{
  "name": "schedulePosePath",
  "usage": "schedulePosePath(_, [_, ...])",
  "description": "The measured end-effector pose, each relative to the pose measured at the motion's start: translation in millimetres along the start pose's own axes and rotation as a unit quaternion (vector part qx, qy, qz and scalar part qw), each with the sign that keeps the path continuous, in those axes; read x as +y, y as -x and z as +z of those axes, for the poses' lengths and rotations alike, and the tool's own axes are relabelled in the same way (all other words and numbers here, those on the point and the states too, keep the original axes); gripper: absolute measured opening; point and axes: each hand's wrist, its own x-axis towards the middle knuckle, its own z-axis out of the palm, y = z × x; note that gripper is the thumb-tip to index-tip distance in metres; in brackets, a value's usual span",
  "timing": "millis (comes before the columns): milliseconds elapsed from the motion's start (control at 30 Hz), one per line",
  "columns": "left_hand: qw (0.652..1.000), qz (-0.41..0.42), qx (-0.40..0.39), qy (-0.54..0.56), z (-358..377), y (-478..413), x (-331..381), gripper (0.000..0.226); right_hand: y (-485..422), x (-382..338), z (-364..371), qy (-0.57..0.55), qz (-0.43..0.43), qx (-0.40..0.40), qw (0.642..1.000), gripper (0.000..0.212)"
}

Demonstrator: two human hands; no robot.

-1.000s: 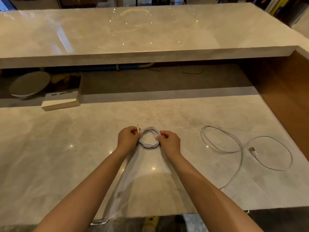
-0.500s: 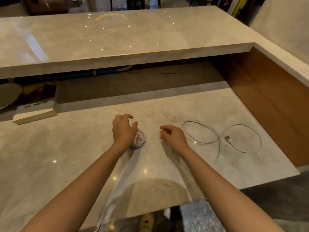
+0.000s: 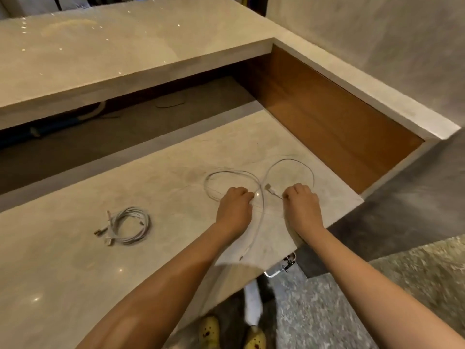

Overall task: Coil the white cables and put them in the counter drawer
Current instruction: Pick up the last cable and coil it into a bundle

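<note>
Grip curled tight both sides: left hand [image 3: 235, 205] and right hand [image 3: 302, 205] pinched loose cable [image 3: 270, 188] on surface [image 3: 63, 260], fingertips tucked under knuckles, hard to see. Coiled cable [image 3: 130, 225] lay well apart, further left, plugs blurry.

Two hands, left [image 3: 235, 205] and right [image 3: 302, 206], grip a loose white cable [image 3: 261, 190] near the counter's [image 3: 75, 260] right near corner. The wooden side panel [image 3: 327, 117] walls off the right edge. Open marble separates the left hand from a coiled cable [image 3: 146, 225] lying well apart to its left. The raised slab [image 3: 125, 59] overhangs the far edge, with a low dark gap beneath.
</note>
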Motion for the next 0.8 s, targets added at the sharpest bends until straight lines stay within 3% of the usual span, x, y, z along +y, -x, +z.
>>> schedulePosePath(100, [0.999, -0.001, 0.038, 0.027, -1, -5, 8, 0.049, -3, 5, -2, -0.021, -0.029, 0.004, 0.999, 0.013])
schedulePosePath(200, [0.998, 0.060, 0.004, 0.006, -9, -21, 24, 0.050, -8, 5, -17, -0.117, -0.063, -0.016, 0.991, 0.011])
schedulePosePath(267, [0.996, 0.087, -0.018, -0.015, -19, -32, 33, 0.046, -11, 6, -33, -0.188, -0.062, -0.034, 0.980, 0.014])
schedulePosePath(400, [0.989, 0.134, 0.010, -0.055, -46, -47, 53, 0.031, -25, 12, -65, -0.225, -0.079, -0.043, 0.970, 0.014])
schedulePosePath(533, [0.990, 0.134, -0.039, -0.011, -81, -51, 87, 0.025, -40, 9, -116, -0.242, -0.097, -0.035, 0.965, 0.015])
schedulePosePath(700, [0.988, 0.153, -0.011, 0.032, -143, -56, 125, 0.030, -56, 2, -189, -0.281, -0.107, 0.017, 0.954, 0.013])
schedulePosePath(800, [0.974, 0.132, -0.061, 0.174, -190, -55, 143, 0.029, -64, -4, -231, -0.302, -0.129, 0.043, 0.943, 0.010])
